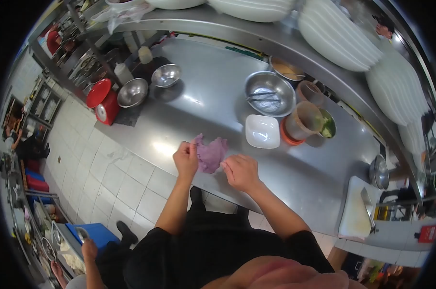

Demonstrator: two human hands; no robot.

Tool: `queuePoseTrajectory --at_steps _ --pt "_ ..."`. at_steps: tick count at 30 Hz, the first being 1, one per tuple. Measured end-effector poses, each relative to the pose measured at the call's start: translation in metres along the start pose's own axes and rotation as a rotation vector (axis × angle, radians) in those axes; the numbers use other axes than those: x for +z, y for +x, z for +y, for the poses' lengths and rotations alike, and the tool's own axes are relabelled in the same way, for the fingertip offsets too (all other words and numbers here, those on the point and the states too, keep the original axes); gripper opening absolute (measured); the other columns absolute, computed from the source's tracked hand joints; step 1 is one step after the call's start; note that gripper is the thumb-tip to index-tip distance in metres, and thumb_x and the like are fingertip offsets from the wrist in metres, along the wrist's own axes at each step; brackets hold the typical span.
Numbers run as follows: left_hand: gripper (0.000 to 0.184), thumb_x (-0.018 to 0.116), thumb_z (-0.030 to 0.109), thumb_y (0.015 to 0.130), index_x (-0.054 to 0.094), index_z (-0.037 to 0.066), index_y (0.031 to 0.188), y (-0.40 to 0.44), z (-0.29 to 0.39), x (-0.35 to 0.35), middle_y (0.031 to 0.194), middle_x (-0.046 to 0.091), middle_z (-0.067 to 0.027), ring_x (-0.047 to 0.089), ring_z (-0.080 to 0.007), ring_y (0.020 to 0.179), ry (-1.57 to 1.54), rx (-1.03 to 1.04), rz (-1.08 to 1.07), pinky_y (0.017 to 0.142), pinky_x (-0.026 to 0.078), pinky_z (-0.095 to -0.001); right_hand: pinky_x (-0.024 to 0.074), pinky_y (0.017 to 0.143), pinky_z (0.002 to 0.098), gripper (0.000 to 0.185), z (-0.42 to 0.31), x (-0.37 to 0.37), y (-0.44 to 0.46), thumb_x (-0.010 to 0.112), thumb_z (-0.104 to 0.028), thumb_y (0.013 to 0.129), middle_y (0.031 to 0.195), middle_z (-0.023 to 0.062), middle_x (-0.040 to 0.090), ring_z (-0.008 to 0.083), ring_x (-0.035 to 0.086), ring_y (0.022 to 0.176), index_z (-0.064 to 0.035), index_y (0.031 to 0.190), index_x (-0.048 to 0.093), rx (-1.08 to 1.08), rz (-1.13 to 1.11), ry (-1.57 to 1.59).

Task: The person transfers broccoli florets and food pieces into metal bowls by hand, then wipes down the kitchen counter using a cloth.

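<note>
A crumpled purple cloth (211,155) hangs between my two hands at the near edge of the steel table (203,108). My left hand (185,159) is closed, pinching the cloth's left side. On the other side, my right hand (242,172) has its fingers pinched at the cloth's lower right edge. Beyond my right hand stands a square white bowl (262,131). Behind that bowl is a large steel mixing bowl (256,83) with dark tongs (265,97) lying across it.
Right of the white bowl stand plastic tubs (302,120) and a bowl of greens (328,126). A red scale (102,102) and steel bowls (133,92) are at the left. A knife (368,207) rests on a cutting board (353,212). Stacked plates (340,36) line the overhead shelf; a co-worker's hand (89,249) is lower left.
</note>
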State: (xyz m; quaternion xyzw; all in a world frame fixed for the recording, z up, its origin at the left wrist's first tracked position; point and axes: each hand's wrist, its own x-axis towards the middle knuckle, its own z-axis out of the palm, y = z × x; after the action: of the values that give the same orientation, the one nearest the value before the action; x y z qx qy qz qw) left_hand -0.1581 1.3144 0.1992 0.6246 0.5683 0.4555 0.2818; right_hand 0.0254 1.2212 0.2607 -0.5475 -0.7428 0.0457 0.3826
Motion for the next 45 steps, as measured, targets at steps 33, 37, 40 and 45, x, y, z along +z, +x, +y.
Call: queuePoseTrajectory --at_steps 33,37,40,45 --pt "0.024 0.074 0.018 0.083 0.073 0.009 0.105 -0.049 0.082 0.099 0.104 0.072 -0.0140 0.065 -0.0345 0.101 0.166 0.648 -0.379 0.091 0.050 -0.0443 0.0492 0.089 0.0484 0.030 0.129 -0.162 -0.311 0.067 -0.021 0.084 0.106 0.0179 0.069 0.0393 0.064 0.098 -0.0067 0.111 0.067 0.740 0.267 -0.455" --pt "0.045 0.067 0.032 0.088 0.064 0.016 0.131 0.003 -0.034 0.048 0.135 0.061 -0.0165 0.054 -0.0413 0.122 0.449 0.746 -0.452 0.106 0.040 -0.0507 0.0430 0.101 0.0507 0.038 0.099 -0.121 -0.341 0.068 -0.021 0.083 0.123 0.0205 0.063 0.0402 0.058 0.114 -0.0059 0.117 0.065 0.849 0.287 -0.548" --pt "0.056 0.054 0.043 0.096 0.048 0.025 0.149 -0.001 -0.076 0.043 0.154 0.042 -0.0185 0.038 -0.0462 0.139 0.620 0.751 -0.512 0.115 0.024 -0.0600 0.0364 0.107 0.0527 0.045 0.084 -0.088 -0.343 0.066 -0.027 0.085 0.137 0.0199 0.054 0.0365 0.049 0.129 -0.0054 0.124 0.062 0.792 0.323 -0.815" --pt "0.056 0.053 0.043 0.096 0.047 0.026 0.149 -0.029 -0.075 0.040 0.157 0.038 -0.0203 0.036 -0.0456 0.141 0.619 0.700 -0.430 0.116 0.024 -0.0588 0.0332 0.112 0.0478 0.042 0.078 -0.087 -0.338 0.060 -0.030 0.091 0.141 0.0147 0.053 0.0324 0.048 0.131 -0.0084 0.128 0.060 0.886 0.316 -0.789"
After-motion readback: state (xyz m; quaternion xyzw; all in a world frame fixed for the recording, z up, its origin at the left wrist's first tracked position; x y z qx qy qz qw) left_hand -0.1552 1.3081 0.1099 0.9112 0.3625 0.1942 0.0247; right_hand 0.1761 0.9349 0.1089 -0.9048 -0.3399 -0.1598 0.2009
